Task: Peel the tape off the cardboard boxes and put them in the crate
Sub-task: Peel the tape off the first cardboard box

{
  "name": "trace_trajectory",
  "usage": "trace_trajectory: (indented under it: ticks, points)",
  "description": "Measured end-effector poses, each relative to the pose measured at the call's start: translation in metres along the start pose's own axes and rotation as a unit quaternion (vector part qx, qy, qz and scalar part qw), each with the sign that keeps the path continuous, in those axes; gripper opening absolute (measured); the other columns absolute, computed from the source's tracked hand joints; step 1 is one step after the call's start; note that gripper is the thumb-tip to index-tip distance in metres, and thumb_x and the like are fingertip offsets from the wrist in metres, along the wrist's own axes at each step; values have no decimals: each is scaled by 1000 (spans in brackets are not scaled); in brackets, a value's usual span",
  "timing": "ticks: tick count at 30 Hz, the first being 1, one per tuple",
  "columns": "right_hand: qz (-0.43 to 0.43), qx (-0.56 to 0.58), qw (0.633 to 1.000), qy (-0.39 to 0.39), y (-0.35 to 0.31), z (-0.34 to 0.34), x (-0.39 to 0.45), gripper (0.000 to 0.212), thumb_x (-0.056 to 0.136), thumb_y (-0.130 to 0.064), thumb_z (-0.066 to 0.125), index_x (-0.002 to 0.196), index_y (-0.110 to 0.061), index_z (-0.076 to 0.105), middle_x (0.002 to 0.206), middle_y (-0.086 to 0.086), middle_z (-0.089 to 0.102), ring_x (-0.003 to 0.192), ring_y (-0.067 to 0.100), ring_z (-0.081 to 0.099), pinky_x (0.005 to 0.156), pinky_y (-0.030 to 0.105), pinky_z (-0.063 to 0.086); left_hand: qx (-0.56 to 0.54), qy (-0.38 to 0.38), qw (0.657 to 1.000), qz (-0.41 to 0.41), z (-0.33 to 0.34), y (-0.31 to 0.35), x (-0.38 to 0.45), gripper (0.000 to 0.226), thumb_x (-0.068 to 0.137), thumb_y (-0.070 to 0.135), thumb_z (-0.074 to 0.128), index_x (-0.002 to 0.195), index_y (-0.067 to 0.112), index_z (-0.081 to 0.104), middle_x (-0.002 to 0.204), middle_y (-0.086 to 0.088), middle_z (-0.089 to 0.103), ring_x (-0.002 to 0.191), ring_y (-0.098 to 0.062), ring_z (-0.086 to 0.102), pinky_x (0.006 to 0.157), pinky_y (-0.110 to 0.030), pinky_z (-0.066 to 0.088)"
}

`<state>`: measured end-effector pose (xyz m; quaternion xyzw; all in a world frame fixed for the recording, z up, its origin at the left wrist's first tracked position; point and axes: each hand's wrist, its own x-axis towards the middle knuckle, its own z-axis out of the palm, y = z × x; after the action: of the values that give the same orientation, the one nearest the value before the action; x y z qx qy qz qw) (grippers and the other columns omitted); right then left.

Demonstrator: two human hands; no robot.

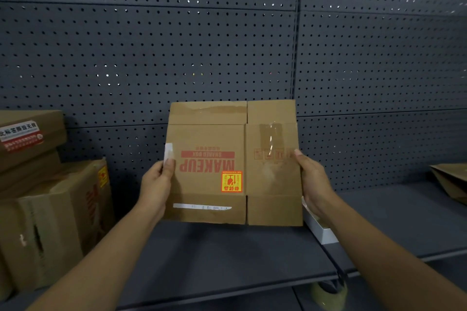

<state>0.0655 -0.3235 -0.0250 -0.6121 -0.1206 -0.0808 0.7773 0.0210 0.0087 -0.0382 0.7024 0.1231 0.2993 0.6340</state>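
I hold a flattened brown cardboard box (214, 139) upright above the grey shelf, its red "MAKEUP" print upside down. My left hand (155, 187) grips its left edge, thumb on the front next to a white tape scrap (168, 151). My right hand (314, 184) grips the right edge, thumb on the front panel. Clear tape (271, 137) sticks to the upper right panel, more clear tape (214, 109) runs along the top flap, and a white strip (202, 207) lies on the bottom flap. An orange sticker (231, 181) sits near the middle. No crate is in view.
Stacked cardboard boxes (50, 209) fill the shelf's left end. A white box (319, 230) lies behind my right wrist. Brown cardboard (451, 182) rests at the far right. A tape roll (328, 293) sits below the shelf edge (227, 288). A pegboard wall (177, 45) stands behind.
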Motion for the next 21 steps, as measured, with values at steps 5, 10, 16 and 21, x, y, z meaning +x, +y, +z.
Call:
trace_trajectory:
  ticks: [5,10,16,21]
  points:
    - [-55,-53,997,19,8,2,-3,31,106,-36,55,123,-14,67,119,3,75,112,22,72,102,47,56,20,1,1000,1,-6,-6,1,31,108,45,49,104,22,69,104,0,71,99,-21,64,77,-36,49]
    - [-64,-57,996,13,0,-8,-12,28,102,-34,63,125,-19,62,115,-2,77,107,19,73,91,40,59,150,-83,984,48,4,-10,-16,45,107,59,32,110,20,53,106,1,64,97,-15,62,74,-34,48]
    - [-66,-67,994,48,-10,-39,-28,25,104,-29,61,125,-16,67,115,2,77,107,23,74,93,42,59,181,-129,973,61,32,-3,-37,50,99,71,42,110,23,48,104,5,65,94,-11,64,70,-31,47]
    - [-71,-72,990,93,-18,-66,-52,22,104,-25,61,121,-15,69,115,5,77,107,26,74,95,48,59,114,-136,981,73,55,4,-50,44,95,65,59,108,24,57,103,3,69,94,-14,68,75,-34,54]
